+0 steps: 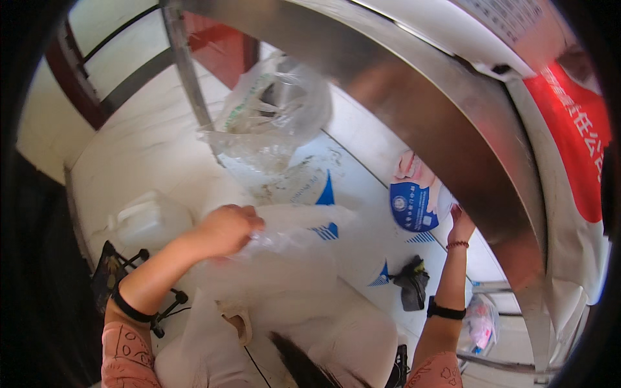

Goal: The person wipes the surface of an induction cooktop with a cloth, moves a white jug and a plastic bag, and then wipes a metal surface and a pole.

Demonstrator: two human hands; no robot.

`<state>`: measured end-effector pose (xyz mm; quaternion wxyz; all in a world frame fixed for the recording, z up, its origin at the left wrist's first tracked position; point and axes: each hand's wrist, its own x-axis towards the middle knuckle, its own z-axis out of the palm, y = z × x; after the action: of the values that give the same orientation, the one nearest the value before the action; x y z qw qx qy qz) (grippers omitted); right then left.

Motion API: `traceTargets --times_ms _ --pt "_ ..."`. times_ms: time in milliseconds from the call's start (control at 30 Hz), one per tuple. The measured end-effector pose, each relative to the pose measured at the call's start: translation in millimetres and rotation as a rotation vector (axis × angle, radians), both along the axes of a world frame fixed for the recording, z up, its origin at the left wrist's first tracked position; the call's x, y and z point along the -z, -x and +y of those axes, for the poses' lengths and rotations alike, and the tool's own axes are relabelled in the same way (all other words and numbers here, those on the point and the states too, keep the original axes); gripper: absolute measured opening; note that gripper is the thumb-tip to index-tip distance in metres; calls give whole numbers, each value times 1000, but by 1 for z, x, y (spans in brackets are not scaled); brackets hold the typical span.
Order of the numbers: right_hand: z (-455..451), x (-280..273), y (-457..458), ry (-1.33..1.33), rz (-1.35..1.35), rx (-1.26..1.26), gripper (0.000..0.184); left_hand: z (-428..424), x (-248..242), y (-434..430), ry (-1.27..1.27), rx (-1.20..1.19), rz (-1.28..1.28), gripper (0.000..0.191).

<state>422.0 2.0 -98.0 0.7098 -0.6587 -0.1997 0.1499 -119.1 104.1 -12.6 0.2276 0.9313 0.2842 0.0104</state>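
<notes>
My left hand [233, 229] is closed on the edge of a clear plastic bag [291, 233], which spreads to the right above my lap. At the right, under the metal table edge, my right hand [461, 224] touches or holds the lower edge of a round printed hand fan [412, 206], blue with a picture of a smiling mouth; the table partly hides this hand and its fingertips.
A metal table [485, 179] curves across the upper right. On the floor are a white plastic jug [150, 220], a large clear bag [286, 106] with contents, and a small dark pouch [412, 286]. A folding stool [109, 276] stands at the lower left.
</notes>
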Motion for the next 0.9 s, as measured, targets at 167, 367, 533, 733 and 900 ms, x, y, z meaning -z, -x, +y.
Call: traceTargets --times_ms 167,367,533,733,900 --pt "-144 -47 10 -194 320 -14 16 19 -4 -1 -4 -87 -146 26" --pt "-322 -55 0 -187 383 113 18 24 -10 -23 -45 -78 -199 26" --pt "-318 -109 70 -198 355 139 22 35 -26 -28 -38 -87 -181 26" --pt "-341 -138 71 -262 358 157 18 33 -50 -48 32 -184 -257 40" --pt "-314 -154 97 -243 329 146 19 37 -52 -57 -33 -261 -195 46"
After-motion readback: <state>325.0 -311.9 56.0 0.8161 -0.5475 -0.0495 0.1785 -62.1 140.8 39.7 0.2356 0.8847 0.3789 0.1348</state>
